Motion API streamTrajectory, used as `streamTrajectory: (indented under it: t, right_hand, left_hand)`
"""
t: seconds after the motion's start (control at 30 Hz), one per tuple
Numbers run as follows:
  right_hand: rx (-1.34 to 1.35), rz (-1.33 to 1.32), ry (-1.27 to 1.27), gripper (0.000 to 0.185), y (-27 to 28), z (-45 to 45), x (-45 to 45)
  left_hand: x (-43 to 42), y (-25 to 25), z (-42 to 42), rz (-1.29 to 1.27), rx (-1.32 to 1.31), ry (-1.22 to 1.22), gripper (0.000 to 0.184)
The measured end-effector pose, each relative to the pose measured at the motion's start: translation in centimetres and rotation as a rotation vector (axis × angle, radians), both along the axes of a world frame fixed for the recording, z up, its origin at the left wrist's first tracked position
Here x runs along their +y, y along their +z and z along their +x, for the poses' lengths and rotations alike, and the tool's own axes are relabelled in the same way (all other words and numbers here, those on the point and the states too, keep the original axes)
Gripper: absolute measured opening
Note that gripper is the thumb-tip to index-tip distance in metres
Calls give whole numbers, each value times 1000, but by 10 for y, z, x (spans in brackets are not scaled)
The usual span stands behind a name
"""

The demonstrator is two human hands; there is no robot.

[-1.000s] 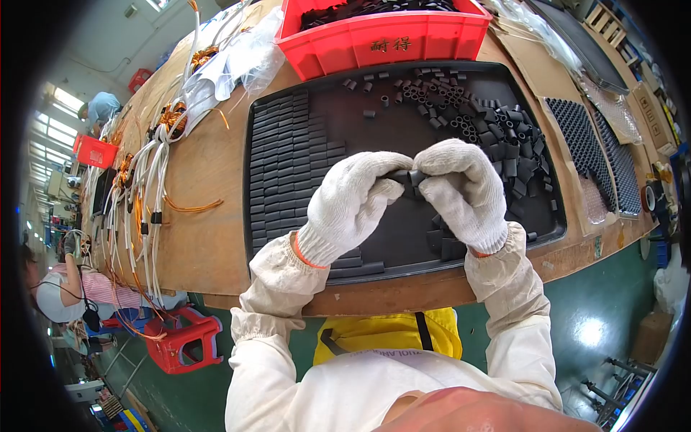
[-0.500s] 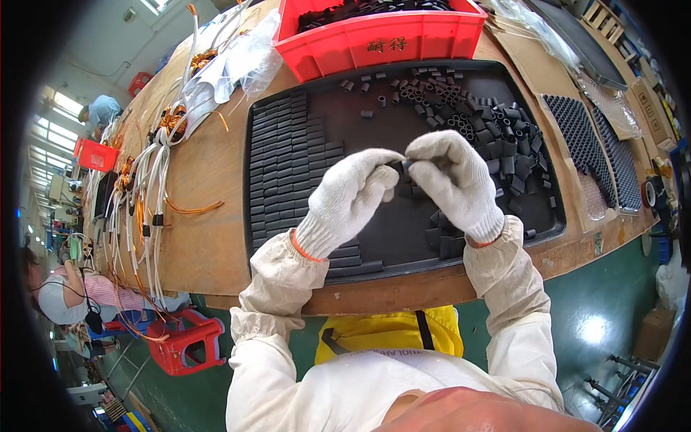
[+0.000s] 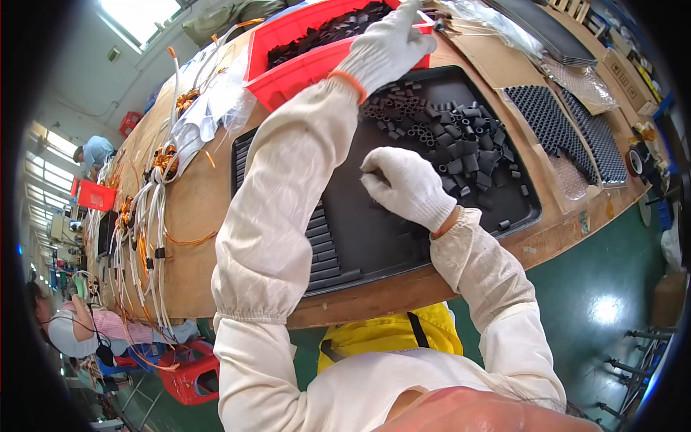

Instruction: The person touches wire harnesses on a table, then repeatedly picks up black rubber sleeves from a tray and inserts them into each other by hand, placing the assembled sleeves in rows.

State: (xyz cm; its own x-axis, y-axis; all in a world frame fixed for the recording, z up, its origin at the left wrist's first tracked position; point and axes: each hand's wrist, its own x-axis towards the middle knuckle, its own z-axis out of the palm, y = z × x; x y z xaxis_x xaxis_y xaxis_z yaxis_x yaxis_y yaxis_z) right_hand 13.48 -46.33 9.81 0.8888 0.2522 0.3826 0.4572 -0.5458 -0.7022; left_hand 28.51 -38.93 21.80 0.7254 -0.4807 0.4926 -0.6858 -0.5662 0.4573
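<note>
My left hand (image 3: 389, 49), in a white knit glove, is stretched over the right end of the red bin (image 3: 295, 85), which holds many flat black pieces (image 3: 324, 34). Its fingertips reach the top edge of the view, and whether they hold anything cannot be made out. Over the middle of the black tray (image 3: 360, 245) is my gloved right hand (image 3: 407, 183), its fingers curled together; anything inside is hidden. Short black tubes (image 3: 471, 147) lie loose in the tray's right part. Rows of black pieces (image 3: 322, 248) on the left are partly covered by my left sleeve.
Wires with copper coils (image 3: 155, 187) and clear plastic (image 3: 234, 101) lie on the table's left side. Two dark honeycomb sheets (image 3: 551, 129) rest at the right. A red stool (image 3: 188, 374) stands beside a seated person (image 3: 79, 327); another person (image 3: 95, 153) is farther back.
My left hand has left my right hand and moved up over the bin's right end. My right hand has shifted slightly down and stays over the tray. The view has turned a little.
</note>
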Motion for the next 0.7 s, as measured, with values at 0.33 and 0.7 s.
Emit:
streamTrajectory:
  t: [0.33, 0.7]
  right_hand:
    - [-275, -18, -148, 9, -10, 10, -7]
    - [-177, 100, -210, 14, -3, 7, -10]
  left_hand:
    - [51, -58, -61, 44, 51, -42, 25]
    - [107, -121, -143, 494, 202, 28, 35]
